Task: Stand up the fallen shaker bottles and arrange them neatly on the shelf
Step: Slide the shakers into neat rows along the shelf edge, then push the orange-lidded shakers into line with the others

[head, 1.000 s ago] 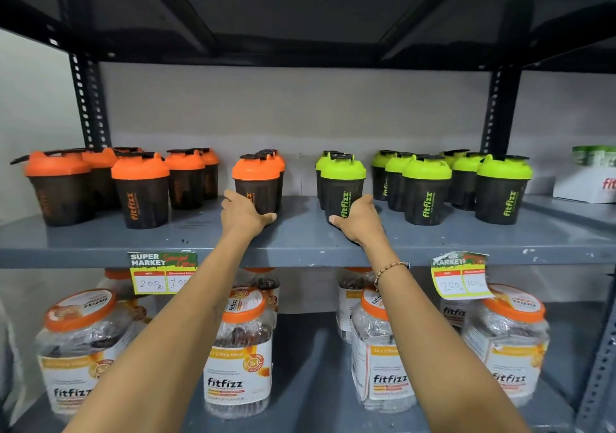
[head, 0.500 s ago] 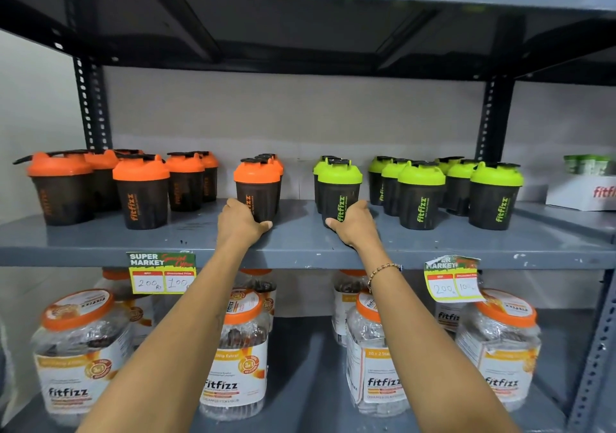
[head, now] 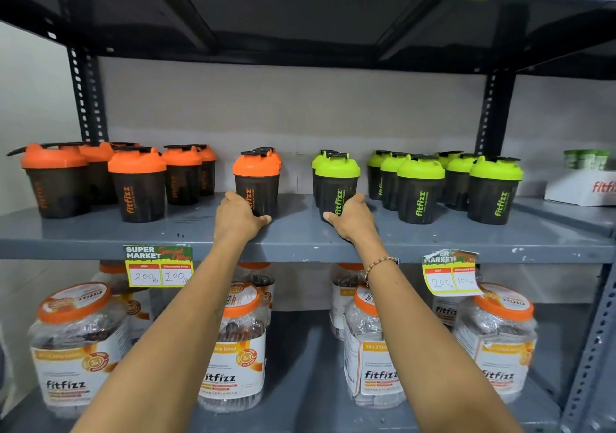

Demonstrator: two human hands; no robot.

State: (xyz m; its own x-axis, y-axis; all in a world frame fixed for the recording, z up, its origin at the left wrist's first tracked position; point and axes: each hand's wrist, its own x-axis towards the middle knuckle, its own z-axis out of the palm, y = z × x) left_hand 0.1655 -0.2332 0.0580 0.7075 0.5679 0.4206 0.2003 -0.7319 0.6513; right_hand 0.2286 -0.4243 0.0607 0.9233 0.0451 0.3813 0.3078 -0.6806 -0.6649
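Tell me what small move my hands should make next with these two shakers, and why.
Probably slide them back a little. Your left hand holds the orange-lidded shaker and your right hand the green-lidded shaker, both upright. Every shaker in view is standing, so what seems left is lining these two up with their colour groups on the shelf.

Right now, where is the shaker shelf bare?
Bare: the strip between the orange-lidded shaker under the left hand and the green-lidded shaker under the right hand; also the shelf's front edge. Crowded: both clusters.
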